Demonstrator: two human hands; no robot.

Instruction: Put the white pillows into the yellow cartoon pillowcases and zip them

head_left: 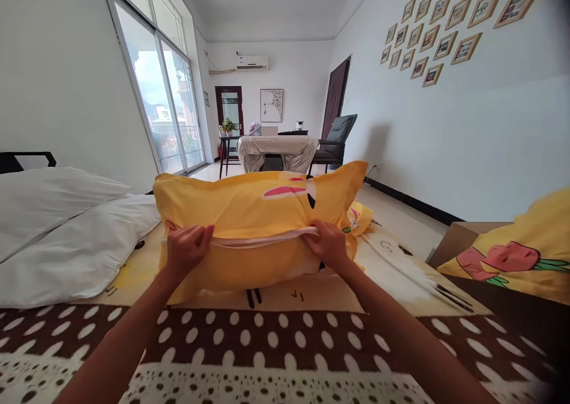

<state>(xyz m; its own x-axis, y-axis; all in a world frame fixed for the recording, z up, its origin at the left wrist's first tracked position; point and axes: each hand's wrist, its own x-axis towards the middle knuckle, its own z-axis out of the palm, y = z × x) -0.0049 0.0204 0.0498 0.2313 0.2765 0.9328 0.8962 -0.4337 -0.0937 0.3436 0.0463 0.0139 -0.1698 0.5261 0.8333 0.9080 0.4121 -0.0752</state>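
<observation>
Some plump white bedding (57, 232) fills the left of the frame on my remote feed. Left of centre, the left hand (189, 247) has its fingers curled and clamped on the pale-edged opening of a yellow pillow (231, 205), which lies mid-frame on a patterned blanket (258, 353). Right of centre, the right hand (327, 241) pinches the opening's other end, fingers together. I judge the step to be drawing that edge taut; the next move calls for even tension from both hands. Farther right, yellow printed cloth (503, 255) spills over a brown box (461, 236).
</observation>
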